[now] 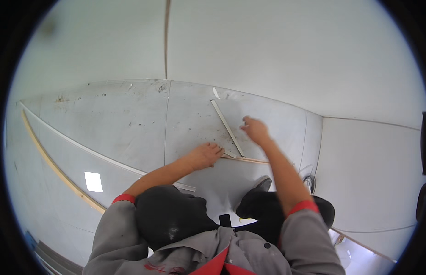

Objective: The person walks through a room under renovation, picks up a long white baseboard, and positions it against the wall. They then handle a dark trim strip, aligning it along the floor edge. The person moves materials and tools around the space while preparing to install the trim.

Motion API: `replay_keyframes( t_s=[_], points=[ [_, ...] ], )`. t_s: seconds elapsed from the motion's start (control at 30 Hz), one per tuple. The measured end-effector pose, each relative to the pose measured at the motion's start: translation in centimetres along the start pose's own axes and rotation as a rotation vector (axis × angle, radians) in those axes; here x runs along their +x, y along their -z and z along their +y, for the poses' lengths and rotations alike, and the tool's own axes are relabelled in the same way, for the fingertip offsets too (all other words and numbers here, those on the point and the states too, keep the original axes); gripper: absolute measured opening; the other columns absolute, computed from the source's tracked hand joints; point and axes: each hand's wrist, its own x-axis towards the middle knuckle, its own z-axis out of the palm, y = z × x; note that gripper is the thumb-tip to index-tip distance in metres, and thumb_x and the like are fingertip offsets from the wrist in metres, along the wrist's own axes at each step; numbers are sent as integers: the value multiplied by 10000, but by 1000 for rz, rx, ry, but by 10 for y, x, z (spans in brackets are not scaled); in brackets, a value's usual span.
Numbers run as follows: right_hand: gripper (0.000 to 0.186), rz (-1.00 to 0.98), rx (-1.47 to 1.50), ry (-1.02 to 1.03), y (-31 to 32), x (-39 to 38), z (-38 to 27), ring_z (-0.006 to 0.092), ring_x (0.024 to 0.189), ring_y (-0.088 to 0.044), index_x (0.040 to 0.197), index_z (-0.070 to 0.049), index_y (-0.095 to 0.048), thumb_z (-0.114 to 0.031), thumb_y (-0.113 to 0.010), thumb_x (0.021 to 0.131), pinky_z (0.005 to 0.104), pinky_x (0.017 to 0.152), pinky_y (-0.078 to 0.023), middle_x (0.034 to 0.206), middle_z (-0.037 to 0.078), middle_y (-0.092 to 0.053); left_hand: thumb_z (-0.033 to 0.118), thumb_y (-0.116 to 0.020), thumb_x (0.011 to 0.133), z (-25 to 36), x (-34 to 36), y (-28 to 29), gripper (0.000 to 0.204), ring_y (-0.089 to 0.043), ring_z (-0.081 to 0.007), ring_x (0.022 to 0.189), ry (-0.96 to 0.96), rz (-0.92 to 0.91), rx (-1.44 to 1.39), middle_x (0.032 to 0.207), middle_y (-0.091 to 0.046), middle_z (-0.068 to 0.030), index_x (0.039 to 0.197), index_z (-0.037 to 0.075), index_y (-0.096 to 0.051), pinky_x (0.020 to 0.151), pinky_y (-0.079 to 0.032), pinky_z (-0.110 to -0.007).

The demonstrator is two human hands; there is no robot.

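My left hand (205,156) is low over the floor, palm down, its thumb and fingers closed around the near end of a thin wooden strip (253,160). A short pale piece (230,155) juts out beside those fingertips. My right hand (256,130) is raised to the right of a straight pale strip (227,128), apart from it. Its fingers are curled together, slightly blurred, and whatever they may hold is too small to make out. The pale strip lies slantwise on the floor, its lower end by the wooden strip.
On the left, a long white strip (91,152) and a long wooden batten (55,165) lie on the scuffed grey floor (126,114). White wall panels (277,55) rise ahead and to the right. A coiled cable (310,182) is near my right knee; dark boards (57,257) lie lower left.
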Motion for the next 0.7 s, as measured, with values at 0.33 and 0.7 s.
replay_keyframes(
  t_s=[0.33, 0.7],
  points=[
    [214, 85, -52, 15, -52, -20, -36, 380, 893, -634, 955, -31, -537, -144, -643, 806, 480, 752, -514, 937, 174, -635, 139, -606, 782, -5, -29, 5, 88, -590, -253, 942, 129, -165, 79, 921, -595, -80, 814, 66, -644, 823, -483, -375],
    [301, 311, -35, -392, -70, 2, 19, 385, 919, -632, 1051, -17, -580, -112, -643, 772, 473, 796, -508, 991, 176, -638, 8, -626, 604, -17, -318, 184, 205, -575, -298, 892, 766, -24, 160, 812, -574, -85, 785, 91, -672, 851, -464, -435]
  ],
)
